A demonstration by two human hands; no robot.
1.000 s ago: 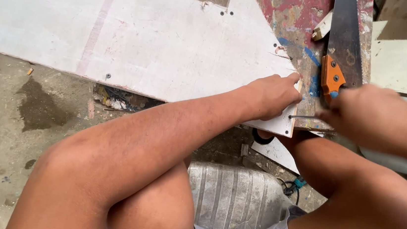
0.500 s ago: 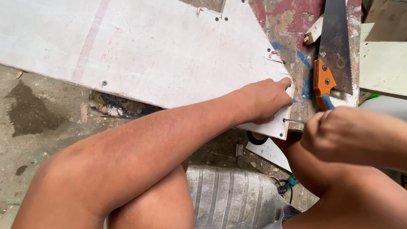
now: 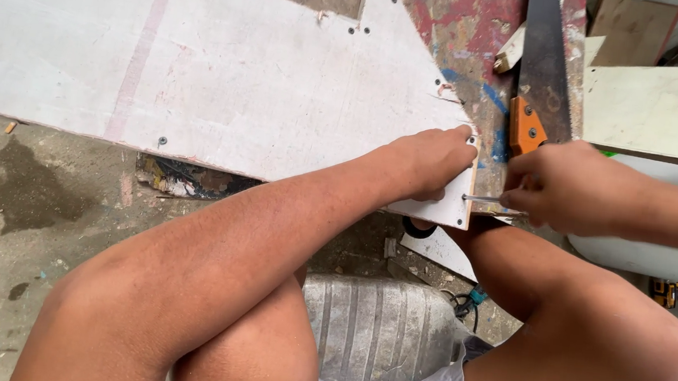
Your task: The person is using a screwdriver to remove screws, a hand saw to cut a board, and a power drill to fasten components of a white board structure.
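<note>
Rough concrete floor (image 3: 8, 266), dusty and stained, with scrap boards all around. The left hand (image 3: 433, 162) presses flat, fingers spread, on the corner of a white panel (image 3: 242, 82). The right hand (image 3: 571, 188) is closed around a thin metal tool (image 3: 483, 199) whose tip meets the panel's edge. Looks like early going: the panel's scuffed, screw-dotted, and the handsaw (image 3: 542, 77) lies unused just beyond.
</note>
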